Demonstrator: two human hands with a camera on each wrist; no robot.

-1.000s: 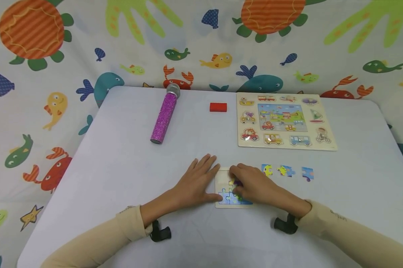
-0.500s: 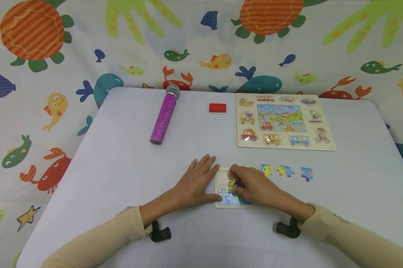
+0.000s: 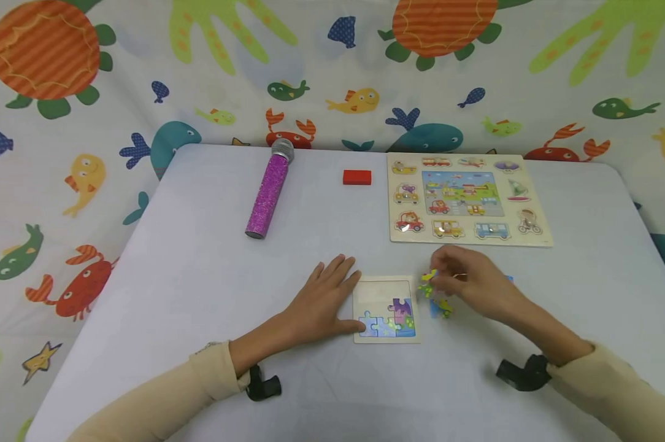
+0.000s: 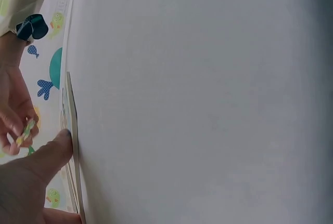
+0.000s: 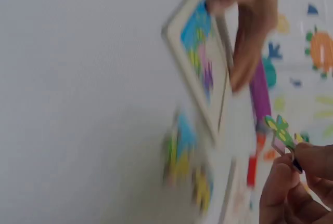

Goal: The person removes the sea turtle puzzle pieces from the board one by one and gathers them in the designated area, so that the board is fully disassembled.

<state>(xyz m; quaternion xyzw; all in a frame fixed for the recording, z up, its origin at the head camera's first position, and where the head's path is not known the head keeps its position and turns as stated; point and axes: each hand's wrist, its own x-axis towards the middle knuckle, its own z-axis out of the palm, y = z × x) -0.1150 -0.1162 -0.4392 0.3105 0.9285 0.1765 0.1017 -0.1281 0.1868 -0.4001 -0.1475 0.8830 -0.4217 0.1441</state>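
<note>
A small square wooden puzzle board [image 3: 379, 291] lies on the table with joined pieces along its bottom and right side; its upper left is bare wood. My left hand [image 3: 318, 304] rests flat at the board's left edge, fingers spread, and the thumb touches its lower left corner. Just right of the board, my right hand [image 3: 473, 279] pinches a green and yellow jigsaw piece [image 5: 281, 130] between thumb and fingers, above the table. Below that hand lies a loose blue and yellow piece [image 3: 442, 308]. Another blue piece [image 3: 510, 278] is mostly hidden behind the hand.
A larger vehicle peg puzzle [image 3: 470, 236] lies at the back right. Left of it are a red block [image 3: 357, 177] and a glittery pink microphone [image 3: 267, 196]. A sea-animal cloth [image 3: 310, 55] hangs behind the table.
My right hand has moved right, off the board, with a piece pinched in it. A loose piece now shows lower beside the board's right edge. The left hand stays put.
</note>
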